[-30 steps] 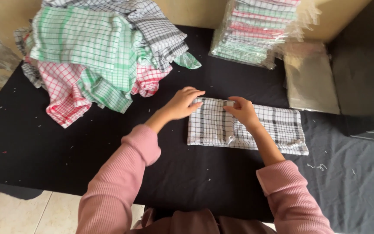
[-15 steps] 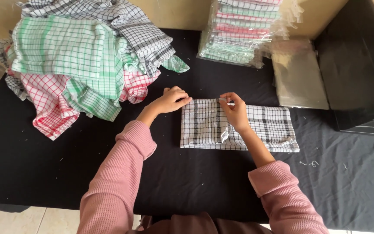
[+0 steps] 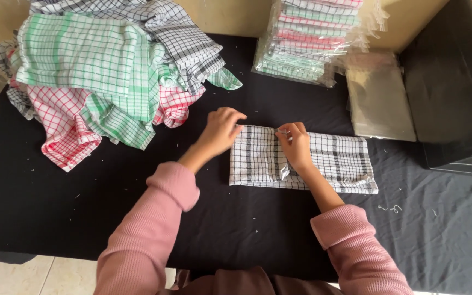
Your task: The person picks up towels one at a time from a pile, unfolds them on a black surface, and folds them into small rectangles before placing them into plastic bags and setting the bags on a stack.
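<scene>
We see bare black worktop [image 3: 83, 218] in front of the folded grey-checked cloth [image 3: 334, 164], whose long axis runs left to right. Our left hand [image 3: 220, 131] has its grip curled at the cloth's upper-left corner; our right hand [image 3: 296, 145] pinches the top edge.

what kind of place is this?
Probably a small packing bench for kitchen cloths: a loose heap of checked cloths, a stack of bagged cloths, empty clear bags, and both hands on a folded cloth.
</scene>
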